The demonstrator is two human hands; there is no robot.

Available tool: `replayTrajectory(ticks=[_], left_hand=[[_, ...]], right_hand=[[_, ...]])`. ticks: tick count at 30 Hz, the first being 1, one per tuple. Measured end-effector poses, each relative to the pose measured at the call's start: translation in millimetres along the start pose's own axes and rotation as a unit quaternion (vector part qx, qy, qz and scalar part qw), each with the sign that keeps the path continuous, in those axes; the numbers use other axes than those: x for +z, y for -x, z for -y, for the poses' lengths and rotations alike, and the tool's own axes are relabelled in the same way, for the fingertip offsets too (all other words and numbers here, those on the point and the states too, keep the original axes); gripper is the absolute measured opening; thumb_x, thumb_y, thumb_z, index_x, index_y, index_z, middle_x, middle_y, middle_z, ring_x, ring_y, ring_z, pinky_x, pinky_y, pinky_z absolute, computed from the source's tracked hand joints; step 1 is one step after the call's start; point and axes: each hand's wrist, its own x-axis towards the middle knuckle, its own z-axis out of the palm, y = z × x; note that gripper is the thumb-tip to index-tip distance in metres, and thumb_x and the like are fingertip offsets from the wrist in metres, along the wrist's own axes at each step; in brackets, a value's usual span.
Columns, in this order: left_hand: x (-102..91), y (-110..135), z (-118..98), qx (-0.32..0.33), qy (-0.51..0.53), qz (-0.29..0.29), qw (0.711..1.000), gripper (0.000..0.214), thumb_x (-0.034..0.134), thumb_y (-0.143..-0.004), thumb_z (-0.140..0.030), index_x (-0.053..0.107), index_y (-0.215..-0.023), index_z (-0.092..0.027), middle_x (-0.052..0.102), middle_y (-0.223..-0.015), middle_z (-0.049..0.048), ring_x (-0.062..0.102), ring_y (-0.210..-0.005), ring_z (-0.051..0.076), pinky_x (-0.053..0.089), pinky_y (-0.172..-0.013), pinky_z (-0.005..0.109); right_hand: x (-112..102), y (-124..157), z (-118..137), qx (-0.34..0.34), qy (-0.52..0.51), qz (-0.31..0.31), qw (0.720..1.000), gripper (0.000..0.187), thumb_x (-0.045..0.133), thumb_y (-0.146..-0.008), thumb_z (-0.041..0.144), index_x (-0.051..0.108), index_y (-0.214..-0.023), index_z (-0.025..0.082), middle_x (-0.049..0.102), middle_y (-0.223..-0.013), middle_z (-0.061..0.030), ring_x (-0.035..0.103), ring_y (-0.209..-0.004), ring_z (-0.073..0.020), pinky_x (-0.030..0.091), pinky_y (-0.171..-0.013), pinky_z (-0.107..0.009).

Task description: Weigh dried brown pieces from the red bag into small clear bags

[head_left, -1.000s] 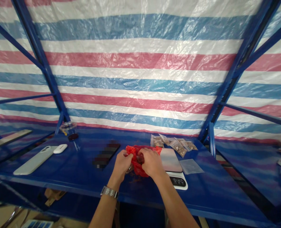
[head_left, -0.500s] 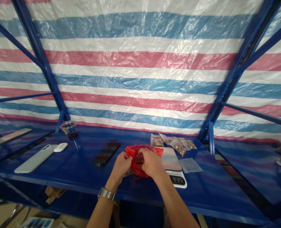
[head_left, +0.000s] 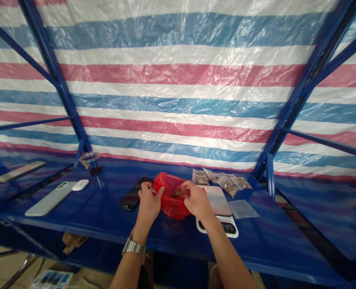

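Observation:
A red plastic bag (head_left: 173,208) stands with its mouth held wide between my hands. My left hand (head_left: 150,198), with a metal watch on the wrist, pinches the bag's left rim. On the opposite side, my right hand (head_left: 197,200) grips the right rim. Small brown pieces (head_left: 176,192) show inside the bag. Just right of the bag lies a white digital kitchen scale (head_left: 217,200), partly covered by my right hand. Behind the scale are several small zip bags (head_left: 228,184) filled with brown bits. A flat, unfilled zip bag (head_left: 243,209) rests to the scale's right.
A black phone (head_left: 136,194) lies left of the bag. Farther left are a pale phone (head_left: 50,199), a white rounded case (head_left: 80,185) and a clear plastic cup (head_left: 92,163) with dark contents. Blue metal posts (head_left: 282,124) and a striped tarp (head_left: 178,104) stand behind the blue table (head_left: 105,220).
The red bag's mouth has been spread wider, and its contents show more. My left hand has shifted up and left along the rim, and my right hand slightly right.

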Motion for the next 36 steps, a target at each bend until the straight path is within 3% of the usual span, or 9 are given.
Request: replayTrajectory(ticks=[5,7,11,14,18,23,29,32,36], left_hand=[[-8.3,1,7,0.015,0.009,0.025,1.0,0.04,0.061,-0.089,-0.043,0.045,-0.118,-0.019,0.059,-0.081,-0.0002,0.064,-0.07,0.021,0.053,-0.075,0.037],[-15.1,-1,6,0.008,-0.01,0.01,1.0,0.041,0.06,-0.09,-0.043,0.046,-0.12,-0.019,0.06,-0.077,-0.0007,0.064,-0.068,0.021,0.052,-0.072,0.036],[-30.8,-5,-7,0.003,-0.018,-0.047,0.999,0.054,0.063,-0.089,-0.047,0.044,-0.13,-0.017,0.06,-0.075,-0.0004,0.062,-0.066,0.021,0.049,-0.067,0.033],[-32.9,-5,-20,0.056,0.067,-0.042,0.995,0.069,0.063,-0.09,-0.051,0.034,-0.143,-0.018,0.056,-0.083,-0.002,0.057,-0.063,0.015,0.048,-0.064,0.029],[-22.6,5,-33,0.122,0.158,0.033,0.979,0.071,0.062,-0.091,-0.044,0.027,-0.149,-0.022,0.051,-0.104,0.0022,0.054,-0.07,0.01,0.05,-0.069,0.025],[-8.1,17,-40,0.139,0.176,0.104,0.969,0.065,0.063,-0.09,-0.03,0.034,-0.148,-0.026,0.051,-0.118,0.0053,0.058,-0.082,0.011,0.052,-0.077,0.026],[8.0,22,-44,0.131,0.175,0.15,0.964,0.063,0.06,-0.09,-0.022,0.04,-0.149,-0.024,0.065,-0.122,0.0085,0.069,-0.093,0.017,0.055,-0.086,0.03],[16.8,23,-43,0.142,0.172,0.155,0.962,0.062,0.057,-0.089,-0.017,0.044,-0.149,-0.025,0.07,-0.122,0.0083,0.071,-0.105,0.02,0.053,-0.097,0.034],[26.4,24,-41,0.144,0.16,0.166,0.962,0.062,0.054,-0.092,-0.017,0.041,-0.152,-0.026,0.072,-0.12,0.0074,0.071,-0.106,0.02,0.052,-0.1,0.035]], right_hand=[[1,-1,-5,0.002,-0.023,0.009,1.0,0.034,0.058,-0.082,0.005,0.066,-0.108,0.024,0.077,-0.101,-0.0026,0.071,-0.098,-0.0202,0.045,-0.081,-0.028],[1,-1,-6,0.008,-0.023,0.011,1.0,0.036,0.056,-0.081,0.002,0.066,-0.108,0.024,0.077,-0.103,-0.0028,0.071,-0.101,-0.0204,0.044,-0.082,-0.028],[0,-2,-7,0.013,-0.032,-0.001,0.999,0.038,0.057,-0.079,0.002,0.066,-0.108,0.024,0.076,-0.105,-0.0028,0.07,-0.103,-0.0218,0.045,-0.086,-0.03],[-3,-5,-7,-0.011,-0.091,-0.018,0.996,0.034,0.055,-0.081,0.003,0.065,-0.105,0.024,0.077,-0.104,-0.0027,0.07,-0.104,-0.0217,0.047,-0.091,-0.032],[-14,-10,-5,-0.043,-0.179,-0.064,0.981,0.027,0.055,-0.083,0.009,0.066,-0.104,0.023,0.076,-0.11,-0.0042,0.069,-0.106,-0.022,0.051,-0.093,-0.034],[-33,-4,9,-0.08,-0.207,-0.086,0.971,0.038,0.056,-0.081,0.011,0.068,-0.115,0.025,0.075,-0.117,-0.0026,0.065,-0.076,-0.0166,0.051,-0.08,-0.033],[-41,6,24,-0.126,-0.203,-0.045,0.97,0.039,0.057,-0.081,0.01,0.07,-0.115,0.026,0.074,-0.116,-0.002,0.066,-0.091,-0.0178,0.051,-0.09,-0.033],[-40,7,24,-0.137,-0.164,-0.049,0.976,0.04,0.056,-0.08,0.005,0.07,-0.111,0.025,0.072,-0.114,-0.0027,0.065,-0.095,-0.0188,0.051,-0.09,-0.033],[-42,8,23,-0.14,-0.104,-0.069,0.982,0.039,0.053,-0.077,0.0,0.067,-0.104,0.025,0.067,-0.111,-0.0033,0.064,-0.102,-0.0208,0.049,-0.095,-0.033]])
